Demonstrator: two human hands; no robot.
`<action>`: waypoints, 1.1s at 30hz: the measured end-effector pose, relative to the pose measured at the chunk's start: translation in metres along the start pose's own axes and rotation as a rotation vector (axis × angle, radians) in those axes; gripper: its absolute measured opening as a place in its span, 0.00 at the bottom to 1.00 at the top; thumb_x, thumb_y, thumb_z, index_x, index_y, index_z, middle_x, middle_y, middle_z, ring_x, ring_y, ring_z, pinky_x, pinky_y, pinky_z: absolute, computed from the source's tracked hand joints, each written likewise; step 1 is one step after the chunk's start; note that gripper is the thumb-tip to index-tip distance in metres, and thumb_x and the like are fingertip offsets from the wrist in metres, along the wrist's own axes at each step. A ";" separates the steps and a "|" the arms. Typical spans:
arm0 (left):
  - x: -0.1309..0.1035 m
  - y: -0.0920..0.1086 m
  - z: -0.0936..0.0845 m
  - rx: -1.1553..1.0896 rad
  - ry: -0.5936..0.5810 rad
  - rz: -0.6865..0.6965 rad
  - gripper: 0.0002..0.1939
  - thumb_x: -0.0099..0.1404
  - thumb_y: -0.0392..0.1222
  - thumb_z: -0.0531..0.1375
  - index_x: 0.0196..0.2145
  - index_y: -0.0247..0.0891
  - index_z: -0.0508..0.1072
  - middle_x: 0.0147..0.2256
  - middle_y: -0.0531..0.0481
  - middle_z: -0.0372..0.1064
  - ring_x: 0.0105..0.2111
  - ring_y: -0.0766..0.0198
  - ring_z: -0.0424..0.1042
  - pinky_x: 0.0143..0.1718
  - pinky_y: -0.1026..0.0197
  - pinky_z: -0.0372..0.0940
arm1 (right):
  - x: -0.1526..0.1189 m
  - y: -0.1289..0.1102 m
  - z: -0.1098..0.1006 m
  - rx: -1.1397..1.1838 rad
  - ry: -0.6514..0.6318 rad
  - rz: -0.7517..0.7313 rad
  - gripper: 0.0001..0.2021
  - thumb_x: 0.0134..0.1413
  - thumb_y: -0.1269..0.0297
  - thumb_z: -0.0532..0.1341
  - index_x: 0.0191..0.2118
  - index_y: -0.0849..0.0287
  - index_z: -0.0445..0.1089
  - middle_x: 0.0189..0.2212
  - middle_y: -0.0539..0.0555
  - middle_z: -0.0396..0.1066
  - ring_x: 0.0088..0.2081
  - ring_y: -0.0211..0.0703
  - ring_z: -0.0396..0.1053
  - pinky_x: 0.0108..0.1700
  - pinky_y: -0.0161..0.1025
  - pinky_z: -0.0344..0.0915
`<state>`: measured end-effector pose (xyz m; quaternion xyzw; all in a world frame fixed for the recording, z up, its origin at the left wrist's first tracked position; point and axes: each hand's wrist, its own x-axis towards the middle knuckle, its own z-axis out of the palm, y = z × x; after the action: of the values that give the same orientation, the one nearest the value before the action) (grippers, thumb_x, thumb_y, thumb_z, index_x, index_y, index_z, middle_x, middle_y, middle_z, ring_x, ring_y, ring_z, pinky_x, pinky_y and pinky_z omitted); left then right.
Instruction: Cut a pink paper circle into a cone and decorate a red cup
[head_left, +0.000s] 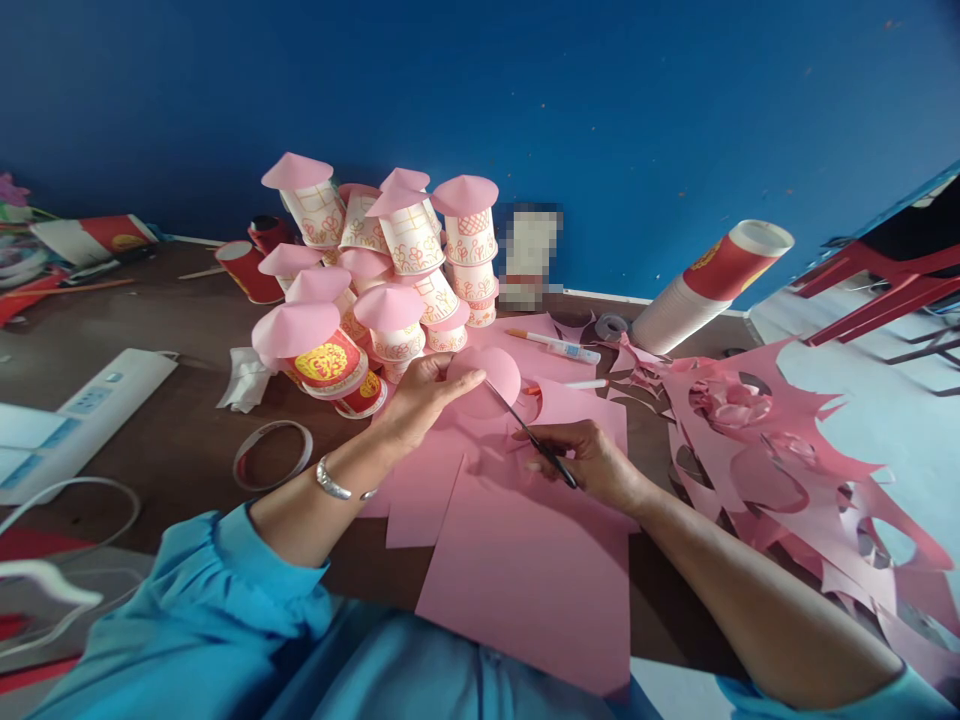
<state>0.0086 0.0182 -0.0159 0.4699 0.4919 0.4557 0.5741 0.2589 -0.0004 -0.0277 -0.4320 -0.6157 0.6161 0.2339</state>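
Between the thumb and fingers of my left hand [424, 398] is a round pink paper disc [495, 375], held up above the table. My right hand [592, 460] grips dark-handled scissors [553, 462], their blade reaching up and left to the disc's middle. Whether the blade cuts into the paper or lies against it is hard to make out. Below both hands lie pink paper sheets [525, 580], overlapping one another. Just beyond my left hand stand several decorated paper cups with pink cone tops [390, 310], some of them stacked.
Cut pink scraps [772, 470] are heaped at the right, near a tall leaning cup stack [697, 290]. A tape roll [272, 455] and a power strip [97, 410] lie at the left. Markers [559, 345] rest behind the disc. A blue wall [600, 130] bounds the table's back.
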 end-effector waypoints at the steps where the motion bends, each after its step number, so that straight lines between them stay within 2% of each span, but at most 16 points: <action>1: 0.000 0.000 0.000 0.001 -0.001 0.007 0.18 0.58 0.55 0.72 0.38 0.37 0.83 0.33 0.48 0.79 0.33 0.59 0.73 0.35 0.59 0.66 | 0.000 0.000 0.000 -0.007 -0.003 -0.002 0.33 0.42 0.40 0.75 0.45 0.66 0.84 0.21 0.50 0.67 0.24 0.34 0.58 0.30 0.38 0.66; 9: 0.000 0.001 0.000 0.000 0.017 0.006 0.20 0.58 0.54 0.72 0.42 0.38 0.83 0.36 0.47 0.79 0.35 0.58 0.74 0.36 0.59 0.68 | -0.001 -0.001 0.000 -0.022 -0.009 -0.018 0.32 0.43 0.42 0.76 0.45 0.66 0.84 0.20 0.49 0.65 0.23 0.34 0.57 0.29 0.38 0.65; 20: -0.001 0.004 0.001 0.053 0.033 0.012 0.22 0.57 0.58 0.72 0.40 0.36 0.83 0.34 0.47 0.78 0.34 0.58 0.73 0.36 0.58 0.67 | -0.001 0.000 0.000 -0.023 -0.011 -0.031 0.32 0.44 0.41 0.75 0.45 0.65 0.84 0.21 0.49 0.66 0.23 0.34 0.59 0.28 0.37 0.63; 33: 0.000 0.002 0.000 0.035 0.020 0.019 0.22 0.58 0.57 0.72 0.40 0.37 0.83 0.36 0.47 0.80 0.36 0.57 0.74 0.37 0.58 0.68 | -0.001 -0.001 0.002 -0.022 0.000 -0.037 0.31 0.45 0.41 0.75 0.45 0.65 0.84 0.20 0.48 0.63 0.22 0.33 0.56 0.27 0.36 0.61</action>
<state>0.0079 0.0184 -0.0142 0.4802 0.5010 0.4571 0.5563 0.2577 -0.0020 -0.0267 -0.4230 -0.6302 0.6049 0.2408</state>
